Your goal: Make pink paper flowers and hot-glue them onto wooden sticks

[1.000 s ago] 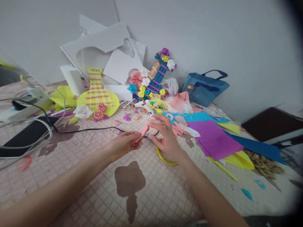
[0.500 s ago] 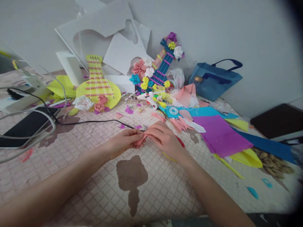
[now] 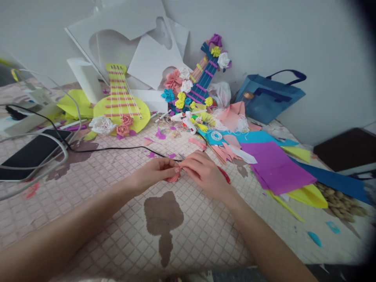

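Note:
Between my fingertips is a small piece of pink crepe paper (image 3: 173,178), mostly covered by the hands. My left hand (image 3: 157,172) pinches it from the left, thumb against forefinger. From the right, my right hand (image 3: 202,168) closes its fingers on the paper's upper end. Both hands meet just above the tiled-pattern tablecloth. By the right hand lies a red-handled tool (image 3: 224,174), partly hidden under it. A white hot glue gun (image 3: 186,120) lies behind the hands, and pink paper strips (image 3: 221,153) are to the right of it.
A yellow paper guitar (image 3: 122,105) and a blue one with paper flowers (image 3: 202,82) lean at the back. Purple paper (image 3: 277,166) and a blue bag (image 3: 268,98) are on the right. A black cable (image 3: 117,148) crosses behind my hands; a phone (image 3: 32,154) lies left.
My left fingers have shifted slightly on the pink paper, and less of it shows between the hands. The right hand keeps its grip. The view has tilted slightly.

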The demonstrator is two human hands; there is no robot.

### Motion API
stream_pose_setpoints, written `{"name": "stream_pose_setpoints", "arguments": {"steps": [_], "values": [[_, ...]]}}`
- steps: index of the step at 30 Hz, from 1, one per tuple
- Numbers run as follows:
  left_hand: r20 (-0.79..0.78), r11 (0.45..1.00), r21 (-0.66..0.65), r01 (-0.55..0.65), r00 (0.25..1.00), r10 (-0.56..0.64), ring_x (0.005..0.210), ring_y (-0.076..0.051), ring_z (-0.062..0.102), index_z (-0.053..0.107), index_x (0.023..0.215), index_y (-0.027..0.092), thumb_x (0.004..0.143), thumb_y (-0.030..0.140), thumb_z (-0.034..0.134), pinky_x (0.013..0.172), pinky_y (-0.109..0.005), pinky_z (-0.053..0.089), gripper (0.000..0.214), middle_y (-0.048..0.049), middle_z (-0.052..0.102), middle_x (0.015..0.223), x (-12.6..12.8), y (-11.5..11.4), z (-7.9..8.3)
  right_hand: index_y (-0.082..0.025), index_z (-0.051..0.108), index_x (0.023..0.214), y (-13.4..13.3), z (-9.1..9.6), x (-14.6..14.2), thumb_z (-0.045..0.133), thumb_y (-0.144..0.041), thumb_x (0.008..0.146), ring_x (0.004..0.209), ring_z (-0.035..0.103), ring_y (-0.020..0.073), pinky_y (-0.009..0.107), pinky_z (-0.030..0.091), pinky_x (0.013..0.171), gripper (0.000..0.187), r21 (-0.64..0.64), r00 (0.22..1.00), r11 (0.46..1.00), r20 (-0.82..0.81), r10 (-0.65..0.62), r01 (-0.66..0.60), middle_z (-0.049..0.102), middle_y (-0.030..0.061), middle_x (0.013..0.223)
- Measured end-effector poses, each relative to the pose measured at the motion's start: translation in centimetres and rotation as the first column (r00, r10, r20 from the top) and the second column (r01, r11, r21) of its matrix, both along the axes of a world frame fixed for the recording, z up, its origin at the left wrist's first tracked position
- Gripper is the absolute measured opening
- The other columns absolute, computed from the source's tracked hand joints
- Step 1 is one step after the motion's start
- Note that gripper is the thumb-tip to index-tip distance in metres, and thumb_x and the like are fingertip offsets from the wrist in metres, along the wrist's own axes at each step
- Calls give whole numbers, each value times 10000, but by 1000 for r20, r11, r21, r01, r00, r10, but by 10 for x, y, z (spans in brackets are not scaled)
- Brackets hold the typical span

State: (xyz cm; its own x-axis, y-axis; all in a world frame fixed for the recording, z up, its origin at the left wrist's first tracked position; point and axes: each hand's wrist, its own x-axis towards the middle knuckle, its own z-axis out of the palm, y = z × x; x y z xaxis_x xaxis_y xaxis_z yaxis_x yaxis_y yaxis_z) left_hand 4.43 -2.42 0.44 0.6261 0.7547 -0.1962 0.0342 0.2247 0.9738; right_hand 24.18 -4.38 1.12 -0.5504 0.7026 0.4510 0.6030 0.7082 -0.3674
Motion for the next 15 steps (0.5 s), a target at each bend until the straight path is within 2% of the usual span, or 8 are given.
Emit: {"name": "stream_pose_setpoints", "arguments": {"steps": [3, 6, 8, 10, 13, 15], "values": [[37, 996, -93, 11, 999, -7, 672, -106, 521, 633, 833, 153, 723, 322, 721, 669, -251, 404, 220, 1, 596, 739, -2, 1, -2, -195, 620, 951, 0, -1, 0, 466, -193, 938, 918, 541, 191, 360, 435, 846, 155, 13, 1000, 1000, -16, -6, 6, 628, 56, 921], [26, 999, -48, 2, 1000, -1, 741, -125, 556, 635, 860, 155, 716, 293, 727, 704, -257, 425, 220, -16, 624, 800, -3, 1, -4, -188, 615, 944, -1, -2, -1, 477, -200, 936, 921, 541, 193, 359, 433, 845, 139, 18, 1000, 1000, -18, -11, 11, 629, 57, 916], [-9, 998, 53, -18, 1000, 18, 760, -141, 574, 637, 880, 156, 746, 302, 699, 698, -260, 437, 207, -29, 643, 824, -3, 0, -4, -198, 610, 933, -2, -2, -1, 470, -201, 936, 915, 545, 196, 364, 431, 841, 141, 15, 1000, 1000, -14, -24, 24, 631, 54, 911], [-70, 974, 221, -51, 995, 68, 767, -157, 595, 649, 895, 160, 784, 310, 659, 701, -268, 450, 187, -39, 664, 832, -3, -2, -3, -208, 603, 926, -2, -2, -2, 461, -184, 932, 909, 549, 199, 369, 431, 834, 145, 10, 999, 999, -13, -44, 45, 632, 52, 902], [-156, 863, 495, -98, 968, 199, 792, -179, 625, 686, 908, 178, 817, 280, 616, 738, -281, 462, 154, -44, 701, 858, -1, -6, 1, -210, 592, 917, -3, -2, -4, 469, -132, 903, 898, 553, 197, 364, 436, 821, 146, -2, 997, 997, -26, -73, 73, 630, 47, 875], [-186, 783, 612, -109, 943, 277, 792, -186, 634, 705, 927, 193, 827, 248, 596, 731, -281, 457, 157, -45, 718, 881, 0, -9, 2, -208, 584, 898, -3, -2, -5, 478, -97, 875, 885, 557, 195, 358, 440, 808, 155, -10, 996, 996, -34, -85, 85, 628, 42, 850]]}}
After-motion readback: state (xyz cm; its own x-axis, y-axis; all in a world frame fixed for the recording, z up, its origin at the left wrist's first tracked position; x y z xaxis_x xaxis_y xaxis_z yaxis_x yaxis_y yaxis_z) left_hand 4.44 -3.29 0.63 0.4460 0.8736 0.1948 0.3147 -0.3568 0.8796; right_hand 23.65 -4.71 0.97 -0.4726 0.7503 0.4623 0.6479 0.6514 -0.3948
